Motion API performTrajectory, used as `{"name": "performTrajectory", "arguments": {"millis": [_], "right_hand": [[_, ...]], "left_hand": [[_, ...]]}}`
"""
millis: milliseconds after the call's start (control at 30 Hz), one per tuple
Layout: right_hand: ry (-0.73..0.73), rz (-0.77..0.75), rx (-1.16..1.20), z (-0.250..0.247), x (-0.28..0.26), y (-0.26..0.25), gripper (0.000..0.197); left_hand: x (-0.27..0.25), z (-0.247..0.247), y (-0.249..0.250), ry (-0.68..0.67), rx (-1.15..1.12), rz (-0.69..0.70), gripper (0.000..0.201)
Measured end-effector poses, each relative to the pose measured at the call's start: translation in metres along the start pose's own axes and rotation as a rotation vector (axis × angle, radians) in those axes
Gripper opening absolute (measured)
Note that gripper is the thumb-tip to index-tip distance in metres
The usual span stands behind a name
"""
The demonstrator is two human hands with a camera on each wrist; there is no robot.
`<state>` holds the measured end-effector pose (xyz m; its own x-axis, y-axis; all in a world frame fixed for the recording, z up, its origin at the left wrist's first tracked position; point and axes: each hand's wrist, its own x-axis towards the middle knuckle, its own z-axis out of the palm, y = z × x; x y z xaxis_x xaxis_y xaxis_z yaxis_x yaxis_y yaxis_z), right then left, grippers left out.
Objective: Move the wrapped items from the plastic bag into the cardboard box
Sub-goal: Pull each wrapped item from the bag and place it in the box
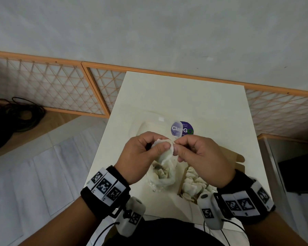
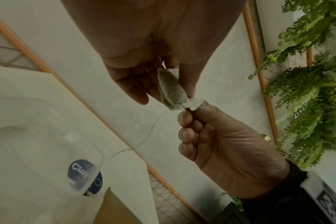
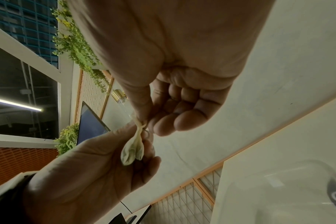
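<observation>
Your left hand (image 1: 144, 153) and your right hand (image 1: 198, 155) meet above the middle of the table (image 1: 176, 96), both holding the same small wrapped item (image 1: 164, 149). On the left, thumb and curled fingers close round the pale wrapper's body. On the right, thumb and forefinger pinch the item's end, with the other 3 fingers tucked into the palm. From the left wrist camera the item (image 2: 171, 89) shows as a flat, greenish packet with a white paper tab at the end your right hand (image 2: 220, 144) grips. From the right wrist camera it (image 3: 133, 150) looks twisted to a thin neck where your right fingers (image 3: 188, 119) hold it — the fuller end lies against your left hand (image 3: 98, 171).

Directly below your hands, near the table's front edge, sits the plastic bag (image 1: 163, 174), crumpled and open, with more wrapped items (image 1: 160, 172) inside. Just beside it on your right is the cardboard box (image 1: 238, 161), its flap raised, already holding a heap of pale wrapped items (image 1: 194, 181).

Beyond your hands on the table stands a clear plastic container (image 1: 149, 125), and next to it a round purple sticker (image 1: 182, 129) with white lettering. Black wrist straps with square black-and-white markers (image 1: 105, 185) wrap both forearms. A wooden lattice screen (image 1: 48, 86) runs behind the table — a coil of black cable (image 1: 16, 114) lies on the floor at the left.
</observation>
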<state>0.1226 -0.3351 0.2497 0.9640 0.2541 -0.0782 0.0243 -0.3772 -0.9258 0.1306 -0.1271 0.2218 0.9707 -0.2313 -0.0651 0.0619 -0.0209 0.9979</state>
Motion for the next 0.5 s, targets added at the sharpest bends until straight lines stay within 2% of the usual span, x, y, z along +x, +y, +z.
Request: {"name": "performTrajectory", "arguments": {"millis": [100, 167, 333, 500], "right_hand": [[0.0, 0.044, 0.014, 0.006, 0.009, 0.017, 0.009], [-0.029, 0.124, -0.049, 0.015, 0.02, 0.044, 0.008], [-0.292, 0.331, -0.341, 0.062, 0.048, 0.117, 0.019], [-0.461, 0.414, -0.63, 0.101, 0.072, 0.16, 0.03]], "left_hand": [[-0.003, -0.01, -0.006, 0.039, 0.047, -0.02, 0.007], [-0.006, -0.018, -0.01, 0.066, 0.073, -0.041, 0.01], [-0.016, -0.03, -0.018, 0.086, 0.135, -0.097, 0.01], [-0.023, -0.034, -0.023, 0.099, 0.156, -0.136, 0.014]]}}
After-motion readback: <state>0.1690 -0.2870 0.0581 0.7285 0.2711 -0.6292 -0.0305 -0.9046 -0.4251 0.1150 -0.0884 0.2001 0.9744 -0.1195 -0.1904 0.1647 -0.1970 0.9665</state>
